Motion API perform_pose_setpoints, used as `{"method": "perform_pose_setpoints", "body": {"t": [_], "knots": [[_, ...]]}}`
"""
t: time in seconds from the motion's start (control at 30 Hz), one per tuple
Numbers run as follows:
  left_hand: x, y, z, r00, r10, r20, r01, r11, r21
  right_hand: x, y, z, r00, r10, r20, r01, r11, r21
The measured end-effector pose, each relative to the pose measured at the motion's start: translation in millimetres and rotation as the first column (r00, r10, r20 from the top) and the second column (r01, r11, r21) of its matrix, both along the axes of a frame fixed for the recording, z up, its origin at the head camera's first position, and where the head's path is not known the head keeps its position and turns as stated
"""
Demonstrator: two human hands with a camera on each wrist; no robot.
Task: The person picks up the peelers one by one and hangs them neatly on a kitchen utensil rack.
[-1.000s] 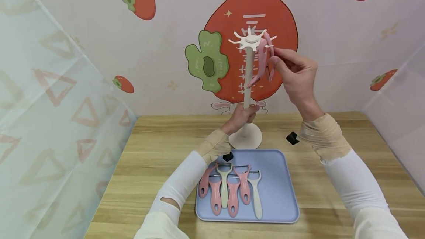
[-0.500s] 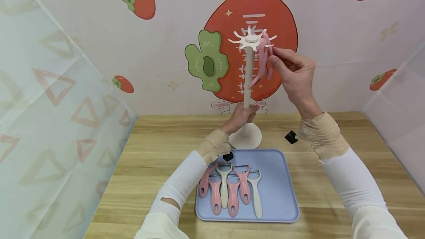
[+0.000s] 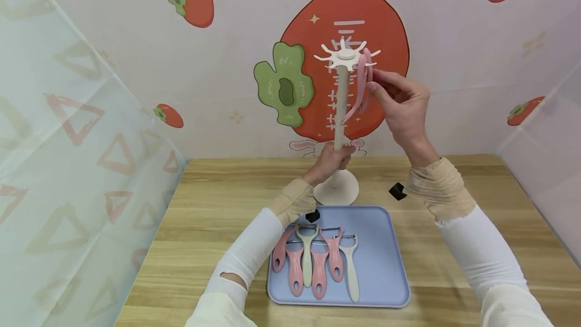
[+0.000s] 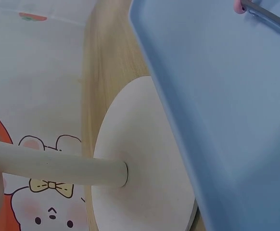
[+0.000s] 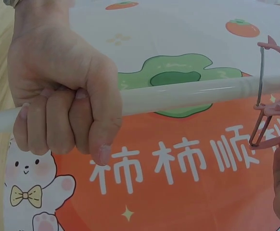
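My left hand point(image 3: 333, 161) grips the white pole point(image 3: 342, 102) of an upright stand low down, above its round base point(image 3: 338, 188). In the right wrist view its fingers point(image 5: 58, 120) curl fully round the pole. At the stand's top, my right hand point(image 3: 406, 107) pinches a pink peeler point(image 3: 369, 77) between thumb and fingers, handle end up beside a hook. Another pink peeler point(image 3: 361, 82) hangs just left of it from the ring of hooks point(image 3: 346, 55). The right wrist view shows both peeler heads near the pole, one close above the other.
A blue tray point(image 3: 381, 266) lies in front of the stand's base. On its left half lie several peelers, pink, a pale green one point(image 3: 307, 261) and a whitish one point(image 3: 351, 271). Printed fabric walls point(image 3: 236, 90) enclose the wooden table point(image 3: 213, 191).
The held peeler has shifted slightly left, closer to the hanging one, and both have turned more edge-on. My left hand has kept its grip on the pole.
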State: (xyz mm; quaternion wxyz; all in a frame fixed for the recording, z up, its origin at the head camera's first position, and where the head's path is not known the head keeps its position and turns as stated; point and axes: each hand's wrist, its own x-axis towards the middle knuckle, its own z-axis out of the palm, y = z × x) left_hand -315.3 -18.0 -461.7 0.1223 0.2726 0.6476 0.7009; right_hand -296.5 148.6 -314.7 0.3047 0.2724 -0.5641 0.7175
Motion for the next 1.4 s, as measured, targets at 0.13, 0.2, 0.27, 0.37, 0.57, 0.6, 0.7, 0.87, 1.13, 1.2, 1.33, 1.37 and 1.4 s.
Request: {"method": "perform_pose_setpoints", "body": {"t": [0.13, 0.2, 0.27, 0.37, 0.57, 0.6, 0.7, 0.87, 1.13, 1.2, 1.33, 1.37, 1.4], "knots": [[0.5, 0, -0.8, 1.0, -0.004, -0.002, 0.004, 1.0, 0.002, 0.5, 0, -1.6, 1.0, -0.003, -0.002, 0.003, 1.0, 0.0], [0.3, 0, -0.9, 1.0, -0.003, -0.004, 0.003, 1.0, 0.006, 0.3, 0, -2.0, 1.0, -0.008, -0.003, 0.008, 1.0, 0.005], [0.3, 0, -1.0, 1.0, -0.003, -0.006, 0.003, 1.0, 0.007, 0.6, 1, -2.8, 1.0, -0.016, -0.005, 0.016, 1.0, 0.014], [0.6, 0, -0.9, 1.0, -0.001, -0.003, 0.001, 1.0, 0.006, 0.8, 2, -4.0, 1.0, -0.02, -0.004, 0.02, 1.0, 0.022], [1.5, 0, -1.5, 1.0, 0.002, 0.003, -0.002, 1.0, 0.0, 2.6, 2, -5.8, 1.0, -0.013, -0.003, 0.013, 1.0, 0.02], [1.6, 0, -1.7, 1.0, 0.002, 0.002, -0.002, 1.0, 0.001, 2.7, 2, -5.8, 1.0, -0.008, -0.001, 0.008, 1.0, 0.015], [1.6, 0, -2.3, 1.0, 0.001, 0.001, -0.001, 1.0, 0.003, 2.9, 3, -6.2, 1.0, -0.01, 0.001, 0.01, 1.0, 0.012], [0.4, 0, -3.6, 1.0, -0.005, -0.008, 0.005, 1.0, -0.002, 3.2, 6, -8.4, 1.0, -0.014, -0.003, 0.014, 1.0, 0.021], [-0.3, 1, -3.5, 1.0, -0.008, -0.016, 0.008, 1.0, 0.003, 9.3, 14, -18.7, 0.998, -0.063, 0.008, 0.063, 0.996, 0.062], [0.0, 1, -2.9, 1.0, -0.01, -0.015, 0.011, 1.0, 0.003, 12.1, 16, -21.6, 0.997, -0.07, 0.011, 0.069, 0.995, 0.065], [0.2, 1, -1.7, 1.0, -0.015, -0.016, 0.015, 1.0, 0.004, 21.9, 21, -26.1, 0.997, -0.067, 0.027, 0.066, 0.996, 0.056], [0.1, 2, -1.5, 1.0, -0.014, -0.016, 0.014, 1.0, 0.006, 24.7, 23, -27.1, 0.998, -0.063, 0.031, 0.061, 0.997, 0.055], [-0.1, 2, -1.4, 1.0, -0.013, -0.017, 0.013, 1.0, 0.008, 27.8, 24, -28.2, 0.998, -0.053, 0.036, 0.051, 0.997, 0.05]]}}
